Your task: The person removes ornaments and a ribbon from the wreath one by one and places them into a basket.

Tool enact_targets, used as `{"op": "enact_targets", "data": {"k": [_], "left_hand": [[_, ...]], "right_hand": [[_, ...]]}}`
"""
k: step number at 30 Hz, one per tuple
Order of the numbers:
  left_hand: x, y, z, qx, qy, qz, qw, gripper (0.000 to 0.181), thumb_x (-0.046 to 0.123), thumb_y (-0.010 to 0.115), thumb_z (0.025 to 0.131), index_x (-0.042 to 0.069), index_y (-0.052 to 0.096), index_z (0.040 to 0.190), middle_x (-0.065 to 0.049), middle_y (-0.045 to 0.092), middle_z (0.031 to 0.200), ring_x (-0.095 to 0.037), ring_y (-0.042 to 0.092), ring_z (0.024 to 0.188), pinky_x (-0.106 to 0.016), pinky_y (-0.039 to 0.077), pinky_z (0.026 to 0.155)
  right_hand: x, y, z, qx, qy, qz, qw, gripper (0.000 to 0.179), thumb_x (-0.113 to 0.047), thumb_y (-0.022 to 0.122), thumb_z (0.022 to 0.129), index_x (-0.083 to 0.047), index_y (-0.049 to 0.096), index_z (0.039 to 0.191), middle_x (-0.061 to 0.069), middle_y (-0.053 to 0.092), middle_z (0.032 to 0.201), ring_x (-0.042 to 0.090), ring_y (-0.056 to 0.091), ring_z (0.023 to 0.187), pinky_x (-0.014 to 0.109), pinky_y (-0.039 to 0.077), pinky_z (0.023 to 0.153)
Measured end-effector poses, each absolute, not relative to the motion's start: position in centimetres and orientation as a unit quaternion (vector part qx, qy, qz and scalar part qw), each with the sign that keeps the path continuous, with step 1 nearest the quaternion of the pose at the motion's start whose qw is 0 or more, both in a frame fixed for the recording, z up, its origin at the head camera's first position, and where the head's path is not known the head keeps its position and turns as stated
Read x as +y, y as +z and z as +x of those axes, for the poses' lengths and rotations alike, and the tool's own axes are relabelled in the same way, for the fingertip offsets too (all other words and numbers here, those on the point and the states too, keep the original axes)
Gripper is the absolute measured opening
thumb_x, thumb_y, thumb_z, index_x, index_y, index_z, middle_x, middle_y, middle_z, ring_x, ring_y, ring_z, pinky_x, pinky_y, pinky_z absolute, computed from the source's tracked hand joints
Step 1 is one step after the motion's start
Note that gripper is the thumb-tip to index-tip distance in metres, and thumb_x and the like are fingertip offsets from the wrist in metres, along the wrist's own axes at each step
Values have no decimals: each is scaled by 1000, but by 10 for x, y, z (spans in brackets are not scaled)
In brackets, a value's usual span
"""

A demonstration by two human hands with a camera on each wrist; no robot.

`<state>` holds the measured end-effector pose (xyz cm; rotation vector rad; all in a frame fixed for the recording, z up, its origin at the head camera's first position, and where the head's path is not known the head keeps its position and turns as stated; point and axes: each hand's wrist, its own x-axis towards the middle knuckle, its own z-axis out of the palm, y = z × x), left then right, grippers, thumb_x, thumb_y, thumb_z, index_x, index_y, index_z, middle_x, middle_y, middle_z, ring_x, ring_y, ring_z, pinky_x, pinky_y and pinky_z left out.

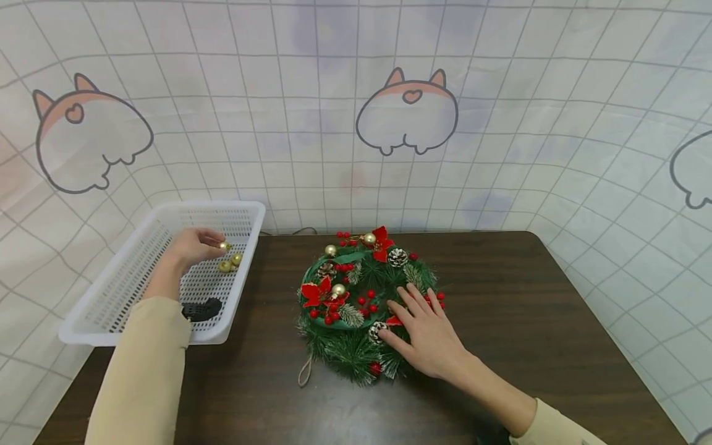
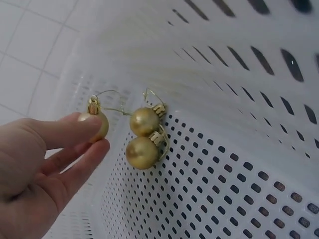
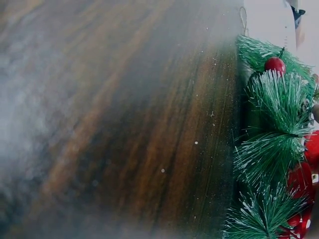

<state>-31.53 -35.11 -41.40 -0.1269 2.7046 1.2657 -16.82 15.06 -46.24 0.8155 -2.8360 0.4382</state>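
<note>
Over the white plastic basket, my left hand pinches a gold bauble with a thin gold string between thumb and fingers. Two more gold baubles lie on the basket's perforated floor close by. My right hand rests with fingers spread on the right side of a green Christmas wreath. Red flowers, snowy pine cones, red berries and gold baubles decorate the wreath. In the right wrist view, green pine needles of the wreath fill the right edge.
A black bundle lies in the near end of the basket. The basket stands at the left of a dark wooden table. A twine loop sticks out from the wreath's near left. A white grid-patterned curtain hangs behind the table.
</note>
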Motion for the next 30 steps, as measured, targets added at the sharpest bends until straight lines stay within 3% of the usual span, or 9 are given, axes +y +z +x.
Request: {"op": "enact_targets", "data": {"k": [11, 30], "left_hand": [[-351, -419, -318, 924, 369, -28, 92, 47, 15, 77, 92, -5, 59, 131, -29, 60, 129, -44, 54, 119, -63, 42, 102], [-347, -408, -316, 917, 386, -5, 100, 50, 16, 71, 97, -8, 54, 138, -30, 55, 133, -45, 51, 123, -61, 42, 104]], "right_hand": [[150, -463, -168, -948, 146, 272, 78, 71, -63, 48, 102, -9, 57, 147, 18, 38, 160, 36, 22, 153, 62, 7, 121], [150, -464, -168, -948, 147, 269, 81, 71, -63, 47, 103, -9, 57, 147, 18, 38, 160, 36, 21, 153, 62, 8, 121]]}}
